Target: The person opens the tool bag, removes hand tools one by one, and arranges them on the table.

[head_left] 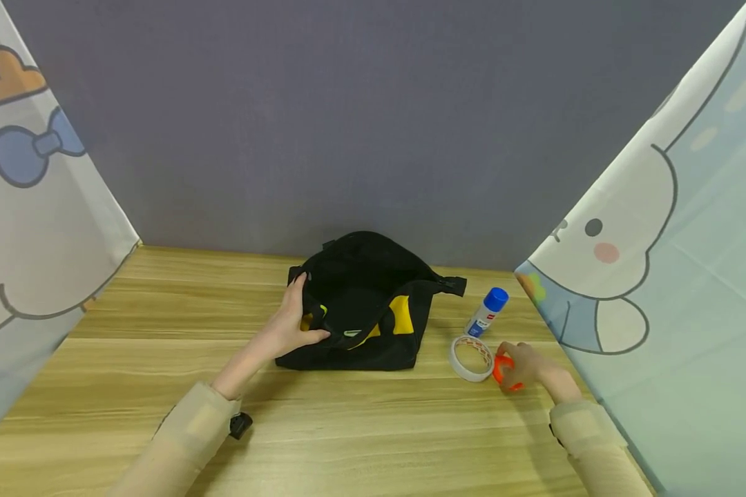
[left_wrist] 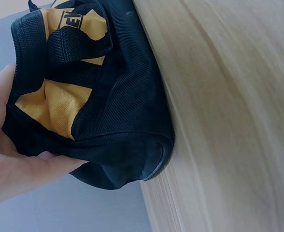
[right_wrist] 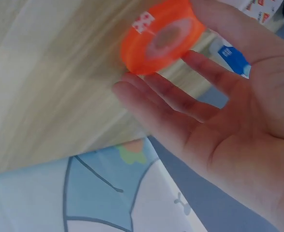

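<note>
A black and yellow tool bag (head_left: 348, 355) stands with its mouth open at the middle back of the table. My left hand (head_left: 289, 324) grips the left side of its rim, thumb and fingers spread along the edge; the left wrist view shows the black and yellow fabric (left_wrist: 62, 108) in this hand. Over at the right, my right hand (head_left: 522, 366) pinches an orange tape dispenser (right_wrist: 132, 50), round with a pale roll at its centre and slightly blurred. It is beside a white roll of tape (head_left: 456, 359), partly hidden by the fingers in the head view.
A glue stick (head_left: 481, 314) with a blue cap lies just behind the white tape roll. A grey wall (head_left: 348, 124) closes the back of the wooden table (head_left: 373, 428). Printed cartoon panels (head_left: 622, 276) flank both sides, the right one near my right arm.
</note>
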Available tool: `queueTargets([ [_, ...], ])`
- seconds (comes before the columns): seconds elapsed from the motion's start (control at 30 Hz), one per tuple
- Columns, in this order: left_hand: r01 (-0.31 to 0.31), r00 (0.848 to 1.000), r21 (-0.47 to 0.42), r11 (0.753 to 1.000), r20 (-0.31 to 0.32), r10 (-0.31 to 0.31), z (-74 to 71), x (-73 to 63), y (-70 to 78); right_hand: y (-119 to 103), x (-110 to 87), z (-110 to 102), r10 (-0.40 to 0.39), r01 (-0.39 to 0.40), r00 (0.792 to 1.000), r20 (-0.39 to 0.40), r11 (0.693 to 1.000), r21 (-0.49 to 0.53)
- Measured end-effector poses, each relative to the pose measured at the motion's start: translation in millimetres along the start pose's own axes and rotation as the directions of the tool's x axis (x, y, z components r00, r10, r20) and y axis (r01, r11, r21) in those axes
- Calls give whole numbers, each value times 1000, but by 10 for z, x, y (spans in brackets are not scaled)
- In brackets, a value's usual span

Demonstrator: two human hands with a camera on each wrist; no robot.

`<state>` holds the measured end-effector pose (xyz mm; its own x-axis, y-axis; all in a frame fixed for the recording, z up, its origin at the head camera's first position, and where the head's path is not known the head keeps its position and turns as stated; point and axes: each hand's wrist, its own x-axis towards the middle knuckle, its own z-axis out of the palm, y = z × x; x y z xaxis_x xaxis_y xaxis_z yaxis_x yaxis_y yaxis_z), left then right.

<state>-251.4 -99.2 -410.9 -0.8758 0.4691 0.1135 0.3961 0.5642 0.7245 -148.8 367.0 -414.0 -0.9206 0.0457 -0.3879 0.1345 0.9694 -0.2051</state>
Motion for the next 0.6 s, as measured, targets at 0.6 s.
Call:
queueTargets([
  [0.6,-20,1000,-18,1000,1,20,-10,-28,-10,-492,-213,-689,-160,146,983,-90,979,-141],
])
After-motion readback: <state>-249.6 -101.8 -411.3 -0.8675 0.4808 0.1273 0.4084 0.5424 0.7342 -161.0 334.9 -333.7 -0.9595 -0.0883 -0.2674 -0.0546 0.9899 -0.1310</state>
